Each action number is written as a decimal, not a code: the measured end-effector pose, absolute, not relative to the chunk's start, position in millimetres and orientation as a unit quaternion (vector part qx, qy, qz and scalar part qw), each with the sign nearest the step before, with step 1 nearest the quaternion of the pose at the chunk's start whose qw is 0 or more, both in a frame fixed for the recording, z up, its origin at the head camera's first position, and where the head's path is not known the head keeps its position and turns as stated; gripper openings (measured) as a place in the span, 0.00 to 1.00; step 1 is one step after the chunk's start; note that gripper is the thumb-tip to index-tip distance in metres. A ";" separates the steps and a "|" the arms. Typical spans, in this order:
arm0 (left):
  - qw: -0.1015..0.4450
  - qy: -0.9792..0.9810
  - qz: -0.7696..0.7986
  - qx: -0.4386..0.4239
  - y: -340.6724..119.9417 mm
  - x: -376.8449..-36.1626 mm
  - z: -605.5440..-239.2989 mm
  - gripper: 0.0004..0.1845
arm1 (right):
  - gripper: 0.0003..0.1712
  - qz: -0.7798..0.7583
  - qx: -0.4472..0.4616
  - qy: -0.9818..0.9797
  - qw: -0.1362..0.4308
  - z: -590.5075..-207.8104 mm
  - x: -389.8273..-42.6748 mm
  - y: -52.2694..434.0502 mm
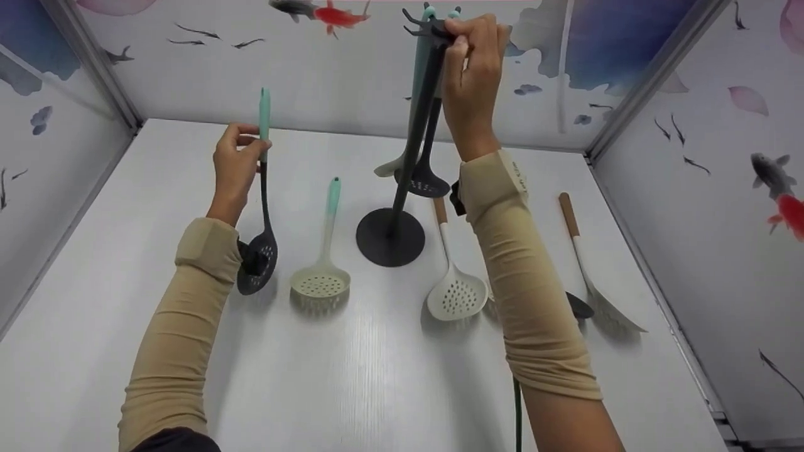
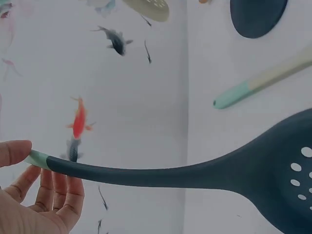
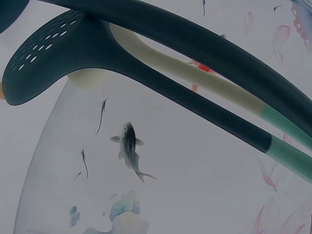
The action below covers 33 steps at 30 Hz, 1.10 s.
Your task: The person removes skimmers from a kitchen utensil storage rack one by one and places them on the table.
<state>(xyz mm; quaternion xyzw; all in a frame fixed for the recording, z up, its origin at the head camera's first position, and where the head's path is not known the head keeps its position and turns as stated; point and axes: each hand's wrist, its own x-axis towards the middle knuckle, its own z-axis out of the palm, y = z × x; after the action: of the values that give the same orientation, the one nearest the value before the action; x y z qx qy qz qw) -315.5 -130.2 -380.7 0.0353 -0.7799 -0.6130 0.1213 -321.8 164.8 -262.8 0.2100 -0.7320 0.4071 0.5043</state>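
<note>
OK so the left hand [image 1: 237,163] has its grip closed on the mint handle [image 1: 264,113] of a dark skimmer [image 2: 214,175], thumb one side, fingers the other. Bowl end's nearer, full of small holes; can't tell if it's touching the desk [image 1: 364,376]. Pale skimmer [image 1: 320,284] lies just right of it. Further back is a black stand [image 1: 377,242], right hand's [image 1: 475,75] grip pinching its hooked top. Another dark skimmer [image 1: 430,183] hangs there, fish-print wall [image 1: 301,81] behind.
</note>
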 end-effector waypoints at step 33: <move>-0.084 -0.890 -0.448 0.006 -126.0 -332.5 -445.1 0.23 | 0.14 0.410 0.210 -0.733 0.501 -262.7 -318.2 164.2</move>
<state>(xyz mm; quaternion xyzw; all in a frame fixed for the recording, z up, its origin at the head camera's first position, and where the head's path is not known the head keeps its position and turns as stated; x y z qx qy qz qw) -332.5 -126.0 -445.1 0.0057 -0.8902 -0.4477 -0.0839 -318.2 164.2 -262.7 0.2096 -0.7328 0.4096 0.5012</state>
